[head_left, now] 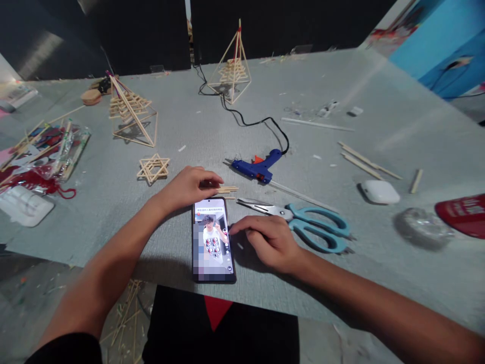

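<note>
A smartphone (212, 242) lies face up near the table's front edge, its lit screen showing a video of a person. My right hand (271, 241) is beside it, empty, with the index finger stretched out to the screen's right edge and the other fingers folded under. Just beyond the phone's top, my left hand (193, 184) rests with loosely bent fingers, a gap showing between thumb and index finger. Under and beside its thumb lie a few short wooden sticks (229, 190). Blue-handled scissors (293, 215) lie right of the sticks, blades toward them.
Beyond the scissors lies a blue glue gun (252, 169) with a black cord (250, 124). Two stick pyramids (131, 114) and a stick star (153, 169) stand farther off. Bagged supplies (47, 149) sit left; a white earbud case (380, 192) and red can (464, 215) right.
</note>
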Demonstrator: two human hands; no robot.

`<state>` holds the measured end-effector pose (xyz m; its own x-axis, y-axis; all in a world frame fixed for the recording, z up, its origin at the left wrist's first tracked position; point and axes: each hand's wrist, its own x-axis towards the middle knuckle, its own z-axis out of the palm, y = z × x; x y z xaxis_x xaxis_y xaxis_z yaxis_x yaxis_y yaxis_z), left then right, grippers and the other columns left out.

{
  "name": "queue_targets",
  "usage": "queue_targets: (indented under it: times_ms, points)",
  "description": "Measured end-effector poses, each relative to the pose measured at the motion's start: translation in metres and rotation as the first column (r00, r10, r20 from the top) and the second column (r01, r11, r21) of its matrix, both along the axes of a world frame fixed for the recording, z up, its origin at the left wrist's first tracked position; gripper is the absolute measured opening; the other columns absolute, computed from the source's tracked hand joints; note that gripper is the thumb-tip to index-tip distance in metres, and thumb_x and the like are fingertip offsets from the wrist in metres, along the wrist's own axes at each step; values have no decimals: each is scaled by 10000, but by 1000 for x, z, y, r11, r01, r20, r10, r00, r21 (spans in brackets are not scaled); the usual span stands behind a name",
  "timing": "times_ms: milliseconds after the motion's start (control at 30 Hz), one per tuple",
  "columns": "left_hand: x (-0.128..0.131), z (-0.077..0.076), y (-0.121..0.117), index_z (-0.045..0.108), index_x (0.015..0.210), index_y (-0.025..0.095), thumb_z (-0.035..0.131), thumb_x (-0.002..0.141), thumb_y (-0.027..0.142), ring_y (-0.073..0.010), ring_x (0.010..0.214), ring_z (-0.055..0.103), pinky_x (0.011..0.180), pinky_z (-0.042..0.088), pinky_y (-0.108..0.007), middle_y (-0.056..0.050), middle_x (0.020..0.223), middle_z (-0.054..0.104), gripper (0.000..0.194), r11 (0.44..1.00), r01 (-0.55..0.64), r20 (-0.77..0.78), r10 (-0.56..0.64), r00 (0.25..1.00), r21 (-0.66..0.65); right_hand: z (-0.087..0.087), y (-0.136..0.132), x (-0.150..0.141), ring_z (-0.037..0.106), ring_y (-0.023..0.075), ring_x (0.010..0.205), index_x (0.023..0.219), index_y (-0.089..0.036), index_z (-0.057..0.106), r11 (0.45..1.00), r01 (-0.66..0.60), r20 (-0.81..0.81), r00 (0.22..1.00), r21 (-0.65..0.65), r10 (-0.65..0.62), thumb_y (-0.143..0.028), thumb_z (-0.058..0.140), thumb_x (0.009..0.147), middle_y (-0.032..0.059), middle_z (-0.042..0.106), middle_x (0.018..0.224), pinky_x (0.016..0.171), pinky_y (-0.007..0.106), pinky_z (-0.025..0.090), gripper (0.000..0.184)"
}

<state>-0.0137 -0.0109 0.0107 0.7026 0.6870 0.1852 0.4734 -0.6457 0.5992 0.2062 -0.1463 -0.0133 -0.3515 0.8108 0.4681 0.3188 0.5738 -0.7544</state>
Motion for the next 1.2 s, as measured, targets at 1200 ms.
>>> queue_targets:
  times_ms: [1200]
  points:
    - [3, -1, 0, 774, 1088, 186, 753, 851, 338, -100, 684, 617, 658, 458, -237, -33, 851, 761, 282, 990, -57, 23, 61, 998, -127, 0, 0, 0, 640, 88, 560, 911, -191, 733, 999, -8, -26, 1000, -34, 7, -88, 430, 853, -21, 728, 715, 553, 205, 477, 326]
